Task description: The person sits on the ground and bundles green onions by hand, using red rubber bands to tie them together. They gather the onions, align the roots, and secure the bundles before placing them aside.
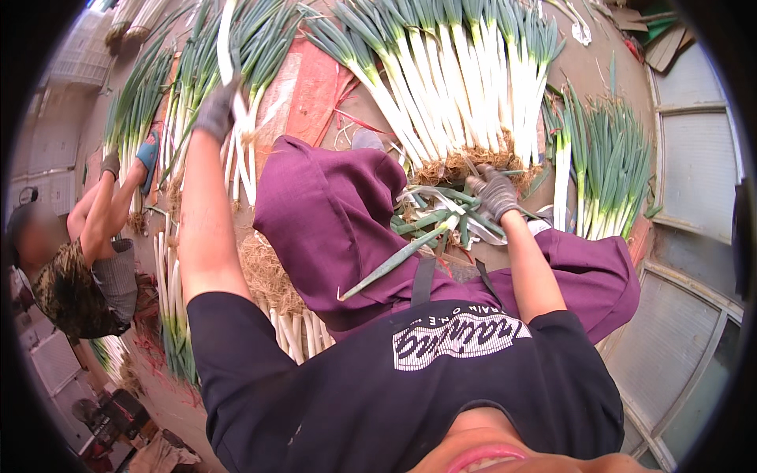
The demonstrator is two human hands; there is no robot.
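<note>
My left hand [216, 112], in a grey work glove, is raised at the far left and closed around the white stalk of a Welsh onion [225, 50]. Loose Welsh onions [236, 171] lie beneath it. Low between my knees, my gloved right hand [495, 192] is at the root end of a wide bundle of Welsh onions [455, 88]; whether its fingers grip anything is unclear. Matted brown roots [461, 165] face me, with green tops pointing away. Stripped leaves [437, 216] are heaped below the hand, and one cut leaf [393, 263] rests across my purple trouser leg.
Another bundle of Welsh onions [615, 165] stands right, near a framed glass panel [692, 165]. Rooty bundles [269, 272] lie left beside my leg. A co-worker [77, 266] sits far left, a gloved hand [110, 164] at more onions. Red sheeting [310, 83] covers the floor ahead.
</note>
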